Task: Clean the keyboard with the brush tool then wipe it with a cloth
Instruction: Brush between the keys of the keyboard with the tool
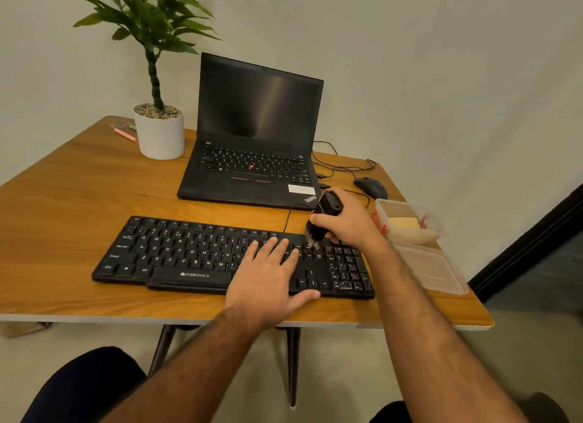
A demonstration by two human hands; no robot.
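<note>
Wooden table (79, 182) fills the mid frame, pale wall behind, plant pot (161, 132) upper left, open laptop (255, 138) at centre w/ dark screen. Black keyboard (189, 252) lies flat just below the laptop, cable running up toward it.

Left hand (268, 277) rests flat on the keys right of centre, fingers straight and spread, thumb hooked over the front edge, holding nothing, just pinning the board. Right hand (350, 220) is curled round the black brush tool (325, 214), bristles down, tip touching the keys btw the main block and the numpad, approx. at the nav cluster.

Step in hand looks like brushing, right-hand end of the board. To do it well, imo: keep the brush tilted so the bristles get into the gaps, short strokes in one direction, row by row, flicking dust off the edge rather than back over cleaned keys. Left hand should keep steady pressure so the board doesn't skid; it covers keys that'll need a pass too, so shift it later.

Cloth: prob. the yellowish thing in the clear plastic container (410, 224) at right, can't tell for sure. Mouse (370, 187) sits above it.
</note>
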